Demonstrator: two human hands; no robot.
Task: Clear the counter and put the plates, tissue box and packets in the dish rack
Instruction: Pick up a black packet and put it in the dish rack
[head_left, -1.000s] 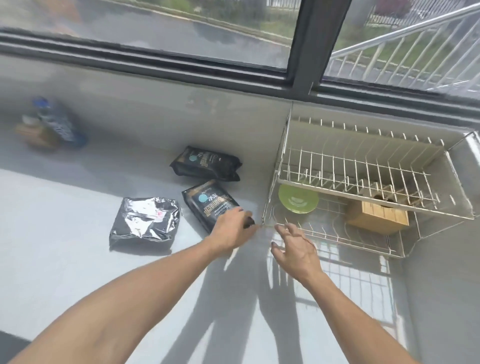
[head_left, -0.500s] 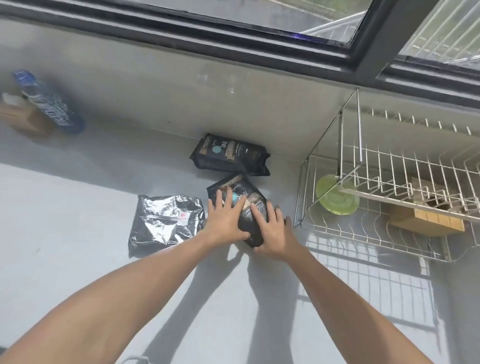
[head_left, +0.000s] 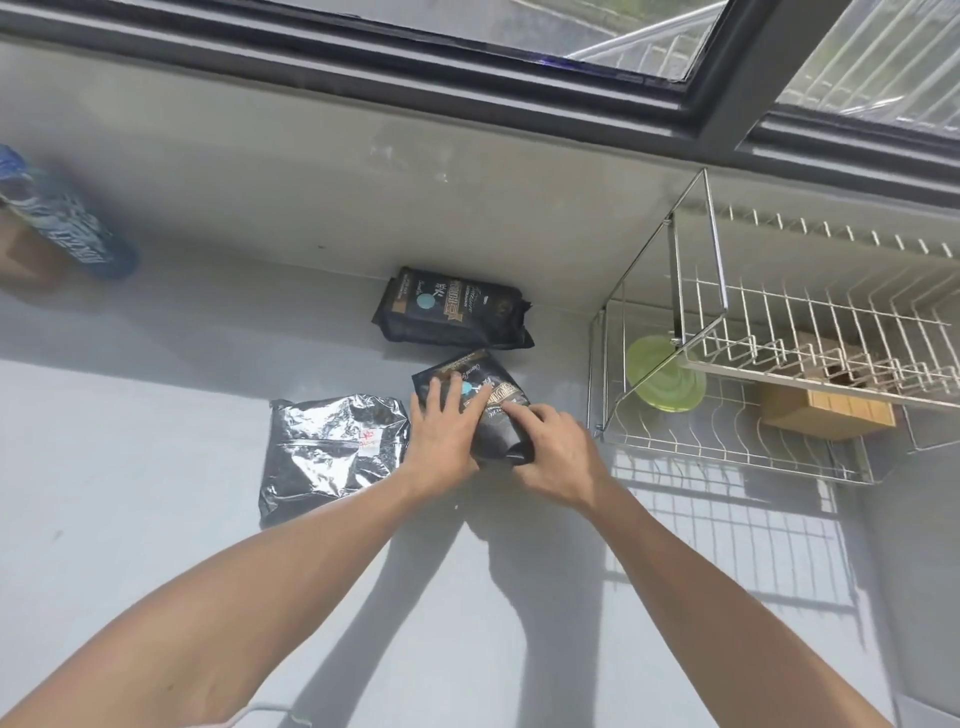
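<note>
Head view, L to R. Far L, against the wall: a blurred blue-and-white patterned bottle (head_left: 67, 223) beside a brown block; not task items as far as I can tell. Centre-L: crumpled silver foil packet (head_left: 332, 452) lying flat on the pale grey counter (head_left: 130, 519), its R edge just beside my left hand (head_left: 441, 441). Behind it, against the wall, a black printed packet (head_left: 452, 309) lies flat. Nearer black printed packet w/ teal dot (head_left: 480, 405) is the item in hand: left hand spread flat over its L half, fingers extended; right hand (head_left: 558, 452) curled round its near R corner, index laid on top. Both touch it; I judge them pinning and gathering it for a two-handed lift, packet not yet off the counter. R: two-tier white wire dish rack (head_left: 779, 364) w/ chrome frame, just beside the right hand. Lower tier holds a round green plate (head_left: 665, 374) and a light wooden tissue box (head_left: 826, 410). Open room: lower tier is bare in front of the plate; upper tier empty. I'd say the rack's L frame bars are the edge to clear, so lift first, then go R.
</note>
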